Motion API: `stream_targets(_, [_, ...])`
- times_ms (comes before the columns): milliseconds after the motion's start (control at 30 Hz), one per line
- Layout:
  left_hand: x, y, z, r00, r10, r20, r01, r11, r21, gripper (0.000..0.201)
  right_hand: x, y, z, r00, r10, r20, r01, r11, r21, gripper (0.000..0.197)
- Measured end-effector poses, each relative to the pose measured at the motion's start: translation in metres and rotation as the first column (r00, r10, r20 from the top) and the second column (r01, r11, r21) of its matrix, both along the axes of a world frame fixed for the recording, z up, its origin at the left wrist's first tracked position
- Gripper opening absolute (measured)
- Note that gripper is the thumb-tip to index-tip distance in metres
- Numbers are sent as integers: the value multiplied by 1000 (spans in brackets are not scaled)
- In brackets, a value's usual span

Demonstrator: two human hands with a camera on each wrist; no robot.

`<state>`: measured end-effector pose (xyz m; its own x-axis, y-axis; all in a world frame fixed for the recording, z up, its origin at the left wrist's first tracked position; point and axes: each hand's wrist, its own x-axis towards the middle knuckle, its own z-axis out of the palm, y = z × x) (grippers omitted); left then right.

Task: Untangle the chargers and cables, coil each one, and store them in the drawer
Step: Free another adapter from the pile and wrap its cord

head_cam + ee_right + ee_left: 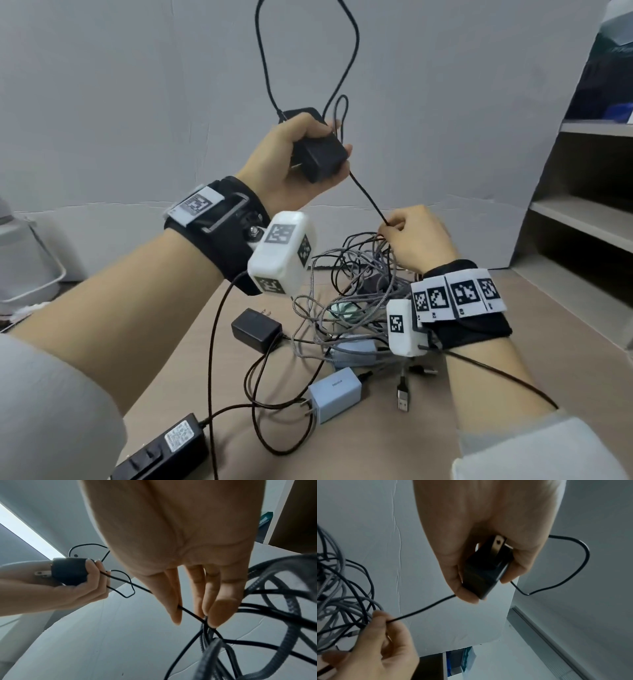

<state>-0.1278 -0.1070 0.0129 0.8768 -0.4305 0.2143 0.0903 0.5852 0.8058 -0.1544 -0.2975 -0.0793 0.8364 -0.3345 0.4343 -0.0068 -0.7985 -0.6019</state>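
So the left hand (pixel 291 161) is raised above the worktop (pixel 531 342), fingers wrapped around a black charger brick (pixel 317 159) with its two metal prongs (pixel 499 545) pointing back toward the wrist. A thin black cable (pixel 368 200) runs taut from that hand down to the right hand (pixel 419 240), which pinches it between thumb and fingertips (pixel 218 613) right at the top of the tangle. More of the same thin cable loops up above the left hand and out of the head view.

The tangle (pixel 349 287) itself is a messy heap of grey braided and black cables sitting on the worktop just under the right hand, and part of it is lifted up with that hand. Around it on the worktop: another black charger (pixel 257 330) to the left, a pale blue charger (pixel 335 394) in front with its prongs facing left, a second pale blue one (pixel 354 353) half buried in the cables, a loose USB plug (pixel 403 399), and a long black power adapter (pixel 164 448) at the near left edge.

An open shelf unit (pixel 582 212) stands at the right. I can't spot the drawer in any view.
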Motion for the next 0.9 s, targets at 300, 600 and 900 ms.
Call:
stream_targets(300, [1, -7, -22, 981, -29, 192, -76, 852, 517, 16, -1, -21, 5, 955, -186, 231, 88, 921, 378, 26])
stream_targets(600, [12, -9, -29, 980, 42, 197, -134, 864, 485, 15, -17, 4, 28, 883, -62, 465, -196, 852, 486, 16])
stream_targets(900, [10, -5, -15, 965, -116, 233, -64, 763, 644, 32, -30, -34, 37, 789, -346, 508, 6, 831, 556, 21])
